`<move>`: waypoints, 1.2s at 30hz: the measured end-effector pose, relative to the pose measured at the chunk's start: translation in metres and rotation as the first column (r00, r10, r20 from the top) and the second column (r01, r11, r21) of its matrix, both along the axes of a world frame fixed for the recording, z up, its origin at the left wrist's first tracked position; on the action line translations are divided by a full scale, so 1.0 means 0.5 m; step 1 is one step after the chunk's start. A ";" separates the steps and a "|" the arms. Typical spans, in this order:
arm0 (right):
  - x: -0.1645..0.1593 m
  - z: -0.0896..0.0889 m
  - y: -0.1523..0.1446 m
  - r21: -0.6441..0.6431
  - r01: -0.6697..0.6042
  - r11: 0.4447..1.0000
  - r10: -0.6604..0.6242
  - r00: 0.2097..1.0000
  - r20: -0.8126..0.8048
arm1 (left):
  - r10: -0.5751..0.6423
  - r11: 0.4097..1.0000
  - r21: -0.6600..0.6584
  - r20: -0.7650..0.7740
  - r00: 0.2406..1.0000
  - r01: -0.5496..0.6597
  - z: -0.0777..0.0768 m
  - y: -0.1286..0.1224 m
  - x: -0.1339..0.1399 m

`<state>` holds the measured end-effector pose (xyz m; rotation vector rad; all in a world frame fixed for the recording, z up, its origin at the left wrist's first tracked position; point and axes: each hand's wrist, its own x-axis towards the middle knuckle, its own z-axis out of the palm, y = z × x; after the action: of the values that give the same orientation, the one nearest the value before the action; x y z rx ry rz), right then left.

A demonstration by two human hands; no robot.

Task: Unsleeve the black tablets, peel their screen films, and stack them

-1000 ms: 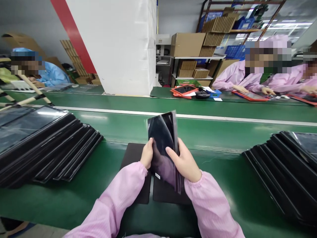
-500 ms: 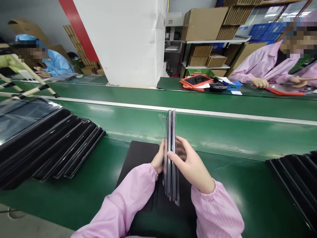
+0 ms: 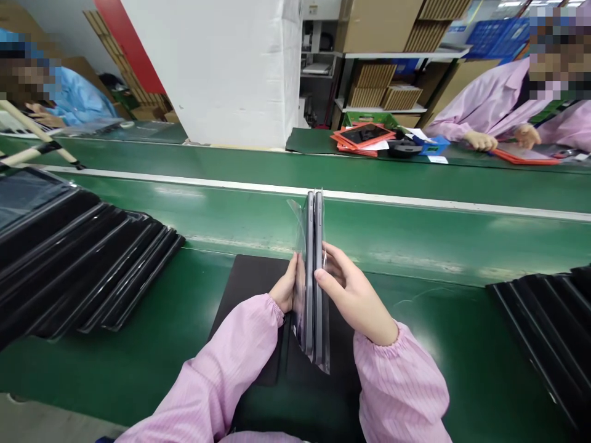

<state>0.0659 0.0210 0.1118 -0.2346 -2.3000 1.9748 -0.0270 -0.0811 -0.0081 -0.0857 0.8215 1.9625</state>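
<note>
I hold two thin dark tablets [image 3: 313, 271] in clear plastic sleeves, stood on edge and pressed back to back, so I see only their narrow grey edges. My left hand [image 3: 287, 288] grips them from the left side, and my right hand [image 3: 353, 294] clasps them from the right with the thumb on the near edge. They stand above a black mat [image 3: 252, 289] on the green bench [image 3: 406, 320].
A fanned row of black tablets [image 3: 87, 271] lies at my left, another [image 3: 549, 320] at my right. Beyond runs a green conveyor belt [image 3: 415, 178]. Across it are orange-cased tablets [image 3: 364, 135], a white pillar [image 3: 221, 67], shelves of cartons and seated people in pink and blue coats.
The tablets turned from showing a dark face to standing edge-on between both hands. My view has dropped a little and shifted right.
</note>
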 end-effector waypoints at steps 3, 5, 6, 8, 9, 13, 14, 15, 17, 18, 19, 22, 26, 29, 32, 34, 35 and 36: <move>0.001 0.002 0.003 0.000 0.003 1.000 -0.003 1.000 0.000 | 0.000 0.999 -0.044 -0.016 1.000 -0.001 0.004 -0.001 0.002; 0.001 0.003 0.007 0.000 0.007 1.000 -0.007 1.000 -0.008 | 0.012 0.997 -0.075 -0.020 1.000 -0.013 0.007 0.000 0.004; 0.001 0.003 0.009 -0.001 0.007 1.000 -0.007 1.000 -0.014 | 0.020 0.996 -0.090 -0.022 1.000 -0.022 0.010 0.000 0.005; 0.002 0.003 0.014 -0.003 0.002 1.000 -0.002 1.000 -0.025 | 0.029 0.993 -0.116 -0.026 0.999 -0.032 0.015 0.002 0.008; 0.003 0.004 0.017 -0.003 -0.001 1.000 0.001 1.000 -0.030 | 0.031 0.992 -0.120 -0.026 0.999 -0.034 0.018 0.003 0.010; 0.009 0.005 0.025 -0.005 -0.018 1.000 0.018 0.999 -0.034 | 0.018 0.996 -0.083 -0.016 1.000 -0.020 0.026 0.004 0.015; 0.010 0.006 0.026 -0.005 -0.021 1.000 0.021 0.999 -0.033 | 0.017 0.997 -0.071 -0.014 1.000 -0.018 0.026 0.004 0.016; 0.010 0.007 0.026 -0.003 -0.025 1.000 0.025 0.999 -0.033 | 0.013 0.998 -0.061 -0.012 1.000 -0.013 0.027 0.003 0.017; 0.010 0.009 0.027 0.001 -0.027 1.000 0.027 0.999 -0.029 | 0.009 0.999 -0.045 -0.010 1.000 -0.010 0.027 0.002 0.017; 0.009 0.009 0.027 0.001 -0.026 1.000 0.026 0.999 -0.027 | 0.007 0.999 -0.040 -0.010 1.000 -0.007 0.027 0.001 0.017; 0.008 0.009 0.028 0.000 -0.025 1.000 0.025 0.999 -0.025 | 0.003 0.999 -0.038 -0.012 1.000 -0.003 0.026 0.000 0.017; 0.005 0.008 0.029 -0.014 -0.020 1.000 0.019 1.000 -0.019 | -0.017 0.999 -0.045 -0.016 1.000 0.016 0.026 -0.002 0.018; 0.004 0.003 0.032 -0.029 -0.024 0.999 0.023 0.999 -0.025 | 0.002 0.999 -0.039 -0.044 0.999 -0.003 0.030 -0.001 0.019; 0.002 0.000 0.036 -0.024 -0.022 0.999 0.021 0.999 -0.040 | 0.000 0.999 -0.037 -0.060 0.998 -0.002 0.034 0.000 0.020; 0.000 -0.001 0.038 -0.023 -0.020 1.000 0.019 0.999 -0.045 | -0.009 0.998 -0.065 -0.054 0.999 0.005 0.036 0.000 0.019; 0.000 0.000 0.039 -0.021 -0.019 1.000 0.018 0.999 -0.042 | 0.025 0.995 -0.091 -0.054 0.998 -0.030 0.035 -0.001 0.019; 0.000 0.001 0.039 -0.020 -0.018 1.000 0.017 0.999 -0.041 | 0.047 0.994 -0.098 -0.056 0.997 -0.053 0.034 -0.001 0.019; 0.000 0.002 0.039 -0.018 -0.018 1.000 0.018 0.999 -0.042 | 0.065 0.993 -0.100 -0.055 0.996 -0.070 0.033 -0.001 0.018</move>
<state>0.0661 0.0405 0.1127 -0.1728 -2.2668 1.9908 -0.0177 -0.0816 0.0083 -0.1247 0.9638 1.9930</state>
